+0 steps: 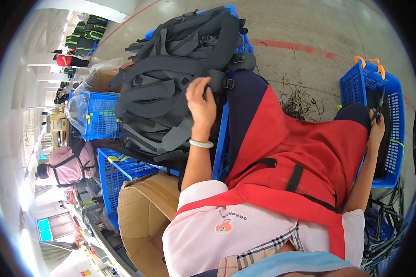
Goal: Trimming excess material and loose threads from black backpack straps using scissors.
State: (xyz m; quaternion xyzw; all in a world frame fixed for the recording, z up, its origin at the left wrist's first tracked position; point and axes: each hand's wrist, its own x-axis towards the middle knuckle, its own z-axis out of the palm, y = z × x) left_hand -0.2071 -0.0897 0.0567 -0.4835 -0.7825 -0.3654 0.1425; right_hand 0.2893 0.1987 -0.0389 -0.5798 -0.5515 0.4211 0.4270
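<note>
A large pile of dark grey backpacks (157, 97) with straps and black buckles lies on a blue crate, to the left of my knees. My left hand (201, 104) is raised at the pile's right side, beside a strap end with a black buckle (228, 83). Its fingers are loosely bent and apart, with nothing visible between them; a pale bangle circles the wrist. Over at the right, my right hand (377, 128) is closed on dark scissors (380, 104), their tips pointing away from me. That hand is beside a blue basket (395, 138) holding dark material.
Dark strap scraps (300, 102) litter the floor beyond my red apron (300, 138). Orange loops (380, 68) hang on the basket's far rim. An open cardboard box (143, 217) stands near left, with another blue crate (101, 115) behind. A person in pink (71, 164) sits farther left.
</note>
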